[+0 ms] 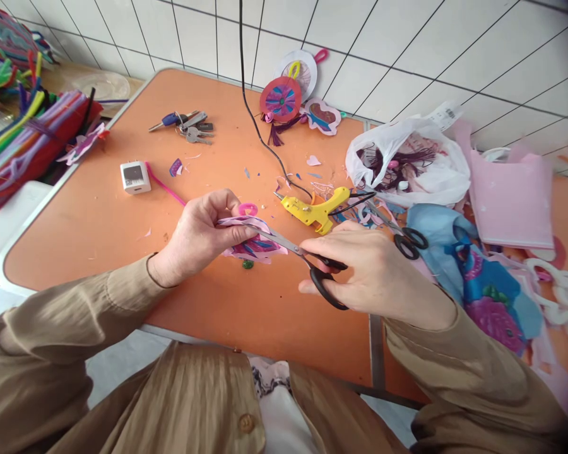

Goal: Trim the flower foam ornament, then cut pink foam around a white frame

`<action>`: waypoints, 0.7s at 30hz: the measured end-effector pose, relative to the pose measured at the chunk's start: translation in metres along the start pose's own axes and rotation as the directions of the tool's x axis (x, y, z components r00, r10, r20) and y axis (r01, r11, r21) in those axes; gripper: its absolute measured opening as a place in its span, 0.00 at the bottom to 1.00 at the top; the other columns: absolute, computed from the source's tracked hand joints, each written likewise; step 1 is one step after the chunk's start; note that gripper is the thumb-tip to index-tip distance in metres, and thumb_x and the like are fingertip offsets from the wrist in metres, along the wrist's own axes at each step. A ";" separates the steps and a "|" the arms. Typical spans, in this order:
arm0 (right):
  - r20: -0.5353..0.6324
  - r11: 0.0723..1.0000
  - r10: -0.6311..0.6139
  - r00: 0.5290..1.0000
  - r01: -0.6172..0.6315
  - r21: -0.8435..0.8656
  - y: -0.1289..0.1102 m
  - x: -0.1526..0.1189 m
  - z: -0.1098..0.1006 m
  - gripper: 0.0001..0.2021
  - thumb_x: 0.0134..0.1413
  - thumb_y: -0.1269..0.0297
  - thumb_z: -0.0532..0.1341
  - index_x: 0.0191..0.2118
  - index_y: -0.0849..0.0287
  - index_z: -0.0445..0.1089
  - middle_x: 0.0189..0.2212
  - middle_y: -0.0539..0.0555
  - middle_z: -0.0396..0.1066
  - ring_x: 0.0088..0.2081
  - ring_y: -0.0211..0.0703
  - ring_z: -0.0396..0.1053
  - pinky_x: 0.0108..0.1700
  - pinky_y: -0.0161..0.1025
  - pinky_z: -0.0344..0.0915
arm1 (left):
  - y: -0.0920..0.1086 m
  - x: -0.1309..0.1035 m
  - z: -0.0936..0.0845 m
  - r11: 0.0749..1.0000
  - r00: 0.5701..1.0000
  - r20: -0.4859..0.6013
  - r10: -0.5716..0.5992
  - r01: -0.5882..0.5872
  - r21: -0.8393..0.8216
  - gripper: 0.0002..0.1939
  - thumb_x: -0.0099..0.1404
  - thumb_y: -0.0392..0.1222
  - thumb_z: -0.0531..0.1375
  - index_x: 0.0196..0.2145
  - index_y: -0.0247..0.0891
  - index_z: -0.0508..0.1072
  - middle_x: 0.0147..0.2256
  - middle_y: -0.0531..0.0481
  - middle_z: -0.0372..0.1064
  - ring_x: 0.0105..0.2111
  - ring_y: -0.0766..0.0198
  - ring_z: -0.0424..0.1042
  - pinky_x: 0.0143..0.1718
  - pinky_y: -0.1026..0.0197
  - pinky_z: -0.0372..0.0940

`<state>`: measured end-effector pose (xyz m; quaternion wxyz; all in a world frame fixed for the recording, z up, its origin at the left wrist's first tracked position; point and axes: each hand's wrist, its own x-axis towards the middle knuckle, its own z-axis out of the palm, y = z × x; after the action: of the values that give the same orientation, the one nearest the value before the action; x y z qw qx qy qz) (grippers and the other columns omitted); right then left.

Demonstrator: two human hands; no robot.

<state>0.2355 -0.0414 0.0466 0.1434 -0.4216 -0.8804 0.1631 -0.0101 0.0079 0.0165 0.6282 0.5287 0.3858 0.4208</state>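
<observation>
Crowding the left edge, a bundle of coloured pipe cleaners (pixel 38 135) lies beside the orange bench (pixel 94 246). Farther right we find a white charger (pixel 136 178), then a bunch of keys (pixel 192 128) behind it. Near the middle, the fingers of the left hand (pixel 189 236) pinch a pink fabric piece (pixel 269 252), seemingly held just over the bench, with a pink loop (pixel 248 209) at its far edge. From the other side, the fingers of the right hand (pixel 373 271) grip black-handled scissors (pixel 284 241), the blades along the piece and pointing toward the left thumb (pixel 239 236). A yellow glue gun (pixel 315 208) lies beyond them; to its right we come to a white plastic bag (pixel 454 183) and a blue cloth (pixel 435 230).

For a clean cut, we would take short, slow snips, turn the piece into the blades rather than twist the wrist, and hold thumb and loop clear of the tips.

We cannot tell how far the blades stand apart, nor exactly where the tips end. The left hand covers one end of the piece, its overlapping layers hide much of the pattern, and the far right is blurred and cut off.
</observation>
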 end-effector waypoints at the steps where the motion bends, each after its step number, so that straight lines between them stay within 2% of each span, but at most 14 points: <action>1: -0.002 1.000 0.001 1.000 -0.001 0.002 0.000 0.000 0.000 0.09 0.57 0.62 0.67 0.33 0.56 0.67 0.22 0.46 0.67 0.26 0.40 0.66 0.36 0.40 0.58 | 0.000 0.000 0.000 1.000 1.000 -0.001 -0.002 0.002 -0.007 0.20 0.49 0.45 0.77 0.26 0.36 0.69 0.25 0.51 0.79 0.24 0.60 0.80 0.25 0.65 0.74; 15: -0.047 1.000 -0.010 0.999 0.009 -0.015 -0.001 0.001 0.002 0.09 0.54 0.63 0.68 0.31 0.56 0.66 0.21 0.46 0.67 0.25 0.39 0.66 0.36 0.39 0.59 | -0.005 0.001 0.002 0.993 0.999 0.017 -0.042 0.043 -0.114 0.20 0.50 0.45 0.77 0.27 0.36 0.70 0.23 0.52 0.77 0.21 0.62 0.77 0.19 0.67 0.70; 21: -0.107 1.000 -0.009 0.994 0.010 0.010 0.002 -0.001 0.009 0.07 0.56 0.62 0.66 0.34 0.54 0.68 0.22 0.45 0.67 0.25 0.39 0.65 0.36 0.40 0.60 | -0.008 -0.001 0.003 0.979 0.993 -0.020 -0.117 0.112 -0.168 0.23 0.47 0.45 0.78 0.29 0.37 0.69 0.23 0.52 0.77 0.20 0.60 0.77 0.17 0.65 0.70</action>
<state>0.2344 -0.0426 0.0373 0.1934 -0.4247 -0.8726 0.1441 -0.0071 0.0050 0.0092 0.6876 0.4449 0.3882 0.4226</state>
